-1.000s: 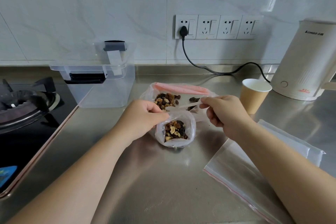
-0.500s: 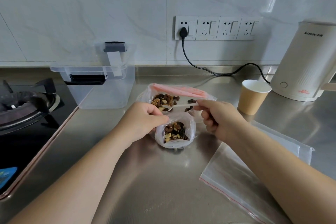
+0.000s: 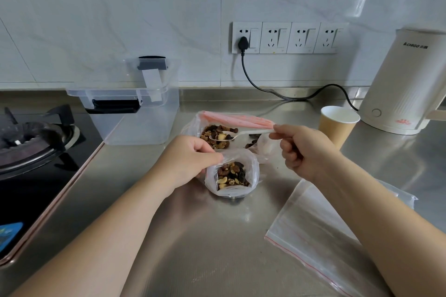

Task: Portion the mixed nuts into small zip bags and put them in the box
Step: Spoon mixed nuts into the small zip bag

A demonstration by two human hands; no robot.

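Right hand (image 3: 305,152) pinches the spoon (image 3: 237,134), loaded over the big bag (image 3: 193,125); left hand (image 3: 187,160) pinches the small bag (image 3: 231,176) open just near of it. That bag looks partly filled and unsealed. Spare bags (image 3: 321,231) lie flat near right, and the box (image 3: 135,113), far left, looks to hold none yet.

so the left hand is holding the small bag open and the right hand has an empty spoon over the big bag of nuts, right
Not quite: the spoon is not empty. The head view shows nuts in its bowl. The rest holds: the left hand holds the small bag open, and the right hand holds the spoon over the big bag of nuts.
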